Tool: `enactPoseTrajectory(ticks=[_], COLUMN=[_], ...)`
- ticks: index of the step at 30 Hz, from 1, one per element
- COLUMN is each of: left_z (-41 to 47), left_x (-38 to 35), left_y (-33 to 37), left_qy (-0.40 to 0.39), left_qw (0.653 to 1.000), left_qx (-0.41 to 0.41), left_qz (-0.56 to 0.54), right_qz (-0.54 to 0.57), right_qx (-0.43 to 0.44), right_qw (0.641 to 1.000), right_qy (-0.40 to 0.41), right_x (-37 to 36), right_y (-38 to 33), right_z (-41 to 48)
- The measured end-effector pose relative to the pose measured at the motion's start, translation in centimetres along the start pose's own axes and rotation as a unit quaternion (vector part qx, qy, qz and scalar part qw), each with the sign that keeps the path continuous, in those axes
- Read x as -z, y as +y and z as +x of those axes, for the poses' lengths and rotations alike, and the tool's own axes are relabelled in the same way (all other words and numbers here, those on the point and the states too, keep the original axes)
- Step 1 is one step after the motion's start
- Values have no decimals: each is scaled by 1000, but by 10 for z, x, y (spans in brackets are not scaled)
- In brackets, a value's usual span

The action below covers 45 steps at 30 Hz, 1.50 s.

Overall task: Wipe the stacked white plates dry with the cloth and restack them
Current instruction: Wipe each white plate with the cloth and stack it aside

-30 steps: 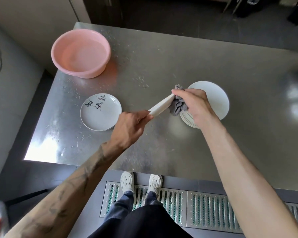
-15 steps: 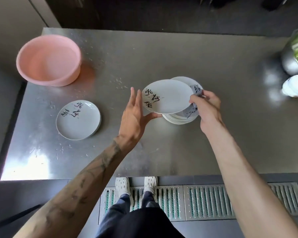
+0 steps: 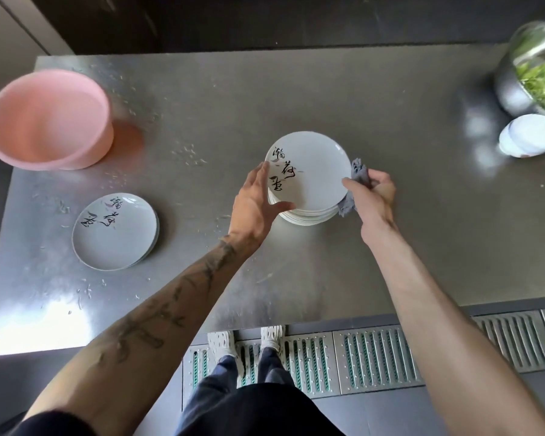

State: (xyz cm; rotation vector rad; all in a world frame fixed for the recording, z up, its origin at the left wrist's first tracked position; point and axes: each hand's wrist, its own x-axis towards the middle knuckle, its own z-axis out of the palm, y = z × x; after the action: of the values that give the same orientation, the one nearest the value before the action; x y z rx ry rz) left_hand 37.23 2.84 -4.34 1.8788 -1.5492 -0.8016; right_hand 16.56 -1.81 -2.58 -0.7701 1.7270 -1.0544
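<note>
A stack of white plates [image 3: 309,215] stands in the middle of the steel table [image 3: 343,99]. Its top plate [image 3: 315,174] lies face up, showing black calligraphy. My left hand [image 3: 255,202] holds this plate at its left rim, fingers straight along the edge and thumb across the near rim. My right hand [image 3: 375,196] grips a crumpled grey cloth [image 3: 357,176] against the plate's right rim; part of the cloth hangs beside the stack. A second, low stack of like plates [image 3: 115,231] sits apart at the left.
A pink basin [image 3: 48,121] stands at the back left. At the far right are a steel bowl of green leaves [image 3: 532,67] and a small pile of white dishes [image 3: 529,136]. The table's near edge runs above a floor grating [image 3: 375,357].
The plate, edge-on a second ago with the cloth on it, has been turned face up and lowered over the stack. The cloth hand slid to the plate's right rim.
</note>
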Motion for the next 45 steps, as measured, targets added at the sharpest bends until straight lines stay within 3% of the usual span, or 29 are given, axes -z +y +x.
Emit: enactPoseTrajectory(ticks=[13, 19, 27, 33, 37, 45], left_z=[-8, -14, -63, -95, -98, -95], left_x=[-13, -8, 63, 142, 177, 193], left_y=[-2, 2, -86, -197, -246, -279], left_qy=[-19, -35, 85, 207, 188, 210], left_qw=[1000, 999, 994, 951, 934, 917], left_qx=[6, 18, 66, 225, 293, 339], left_qz=[15, 7, 30, 36, 84, -8], right_qz=[-16, 0, -63, -138, -171, -235], right_qx=[52, 147, 172, 145, 124, 128], right_qw=[998, 989, 975, 959, 950, 933], right_qy=[30, 6, -129, -202, -229, -243], right_x=[9, 0, -101, -208, -268, -326], right_y=[-7, -33, -14, 43, 71, 109], right_z=[-3, -33, -94, -127, -137, -147])
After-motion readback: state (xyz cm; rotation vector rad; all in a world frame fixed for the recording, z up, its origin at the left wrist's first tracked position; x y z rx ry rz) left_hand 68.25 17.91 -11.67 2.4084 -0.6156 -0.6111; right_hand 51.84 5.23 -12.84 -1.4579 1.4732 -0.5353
